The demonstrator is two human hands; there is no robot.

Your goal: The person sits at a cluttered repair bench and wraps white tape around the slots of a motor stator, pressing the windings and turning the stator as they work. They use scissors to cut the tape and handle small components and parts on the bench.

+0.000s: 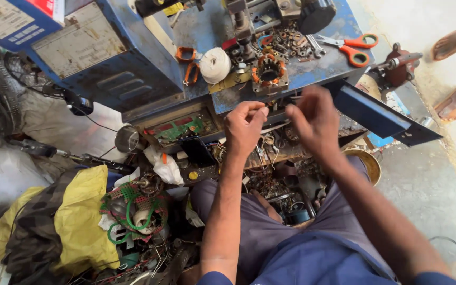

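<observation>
— How many hands, and what are they at?

— Two. The left hand [245, 126] and right hand [312, 120] are raised side by side, just near of the blue desk [339, 58] edge. The left grip is pinched shut, thumb to fingertips, on something fine; it looks like a thin wire, too small to be sure. The right hand is blurred, fingers curled in; I cannot tell whether its grip holds anything.

— What is nearest them?

— One stator [268, 71], on the desk just far of the hands. It is a round metal ring with a dark hollow middle and orange-brown windings around its rim.

— And the rest, counted?

— One pair of scissors [352, 47] with orange handles, far right. One white spool [215, 65], left of the stator. Two orange loops [188, 63] left of the spool. One heap of washers and nuts [291, 45] between stator and scissors. One green circuit board [183, 128], left of the left hand, below the desk edge. One yellow cloth [83, 211], near left.
</observation>
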